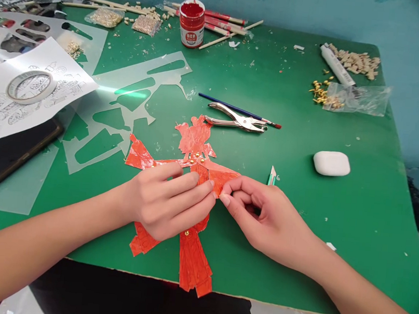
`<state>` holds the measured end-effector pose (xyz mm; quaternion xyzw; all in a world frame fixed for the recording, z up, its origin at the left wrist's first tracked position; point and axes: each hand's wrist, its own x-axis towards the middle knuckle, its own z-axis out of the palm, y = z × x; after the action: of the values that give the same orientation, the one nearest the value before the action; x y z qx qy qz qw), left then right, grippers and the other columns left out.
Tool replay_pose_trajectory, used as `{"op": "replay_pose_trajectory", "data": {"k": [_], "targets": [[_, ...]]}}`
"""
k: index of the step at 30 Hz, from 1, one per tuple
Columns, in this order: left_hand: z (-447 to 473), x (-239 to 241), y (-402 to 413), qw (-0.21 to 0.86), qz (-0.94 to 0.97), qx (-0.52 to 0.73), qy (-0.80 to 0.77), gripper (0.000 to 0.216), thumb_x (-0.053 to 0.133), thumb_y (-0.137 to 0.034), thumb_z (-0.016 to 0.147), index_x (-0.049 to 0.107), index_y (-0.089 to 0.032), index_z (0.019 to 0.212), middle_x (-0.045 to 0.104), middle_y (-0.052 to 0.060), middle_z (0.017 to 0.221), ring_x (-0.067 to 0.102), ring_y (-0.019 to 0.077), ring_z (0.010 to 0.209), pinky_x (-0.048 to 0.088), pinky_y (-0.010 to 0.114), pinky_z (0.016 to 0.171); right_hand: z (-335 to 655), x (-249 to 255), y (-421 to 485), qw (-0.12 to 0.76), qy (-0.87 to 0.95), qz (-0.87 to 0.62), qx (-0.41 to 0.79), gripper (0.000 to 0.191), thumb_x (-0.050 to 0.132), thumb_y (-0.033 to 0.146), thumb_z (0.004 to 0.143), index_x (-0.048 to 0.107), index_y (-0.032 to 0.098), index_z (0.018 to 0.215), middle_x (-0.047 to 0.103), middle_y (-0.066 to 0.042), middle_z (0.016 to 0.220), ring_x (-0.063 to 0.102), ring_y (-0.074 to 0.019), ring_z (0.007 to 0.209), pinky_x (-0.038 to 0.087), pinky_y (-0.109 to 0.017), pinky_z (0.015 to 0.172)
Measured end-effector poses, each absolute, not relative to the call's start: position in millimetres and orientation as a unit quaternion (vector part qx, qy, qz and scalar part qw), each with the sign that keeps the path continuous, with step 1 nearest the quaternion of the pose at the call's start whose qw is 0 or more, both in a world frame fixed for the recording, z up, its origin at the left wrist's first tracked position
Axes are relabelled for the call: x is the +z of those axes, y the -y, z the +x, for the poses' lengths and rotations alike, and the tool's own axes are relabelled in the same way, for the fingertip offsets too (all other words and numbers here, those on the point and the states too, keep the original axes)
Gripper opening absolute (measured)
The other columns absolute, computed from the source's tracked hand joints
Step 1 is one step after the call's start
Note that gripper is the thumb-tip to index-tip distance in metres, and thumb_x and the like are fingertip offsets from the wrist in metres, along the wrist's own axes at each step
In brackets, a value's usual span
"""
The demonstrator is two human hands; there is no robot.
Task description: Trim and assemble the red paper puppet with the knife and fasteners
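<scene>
A red jointed paper puppet (194,139) lies flat near the front edge of the green table, its pieces joined with small brass paper fasteners. My left hand (173,200) reaches across its body, fingers curled together, with the fingertips at the arm piece on the right; the thumb is hidden. At the lower edge of that same piece, my right hand (256,204) pinches with thumb and forefinger. Whether something small is between the fingertips cannot be made out. Beyond the puppet's head lie a silver hole punch plier (237,119) and a blue paintbrush (235,106) with a red tip.
A craft knife (272,175) lies just behind my right hand. To its right is a white case (331,163). Brass fasteners (319,93) and a marker (337,65) lie farther back. A red paint jar (191,27), cut plastic sheets (126,111), tape (31,87) and a phone (9,160) are around.
</scene>
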<state>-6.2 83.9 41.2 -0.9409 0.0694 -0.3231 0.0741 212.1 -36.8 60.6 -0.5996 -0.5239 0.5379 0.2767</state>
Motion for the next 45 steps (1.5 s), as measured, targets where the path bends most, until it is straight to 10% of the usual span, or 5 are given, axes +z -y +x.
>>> {"op": "replay_pose_trajectory", "data": {"k": [45], "targets": [[0.2,44.8,-81.3,0.062,-0.934,-0.348,-0.055,0.022,0.059,-0.009,0.099,0.078,-0.012,0.088,0.082,0.009,0.091,0.077,0.0198,0.08,0.059,0.033,0.057,203.8,56.0,40.0,0.335,0.564,-0.574,0.491,0.011,0.05,0.023,0.106,0.053,0.023,0.095,0.039,0.012,0.056,0.032,-0.0075,0.048,0.029,-0.022,0.047]]}}
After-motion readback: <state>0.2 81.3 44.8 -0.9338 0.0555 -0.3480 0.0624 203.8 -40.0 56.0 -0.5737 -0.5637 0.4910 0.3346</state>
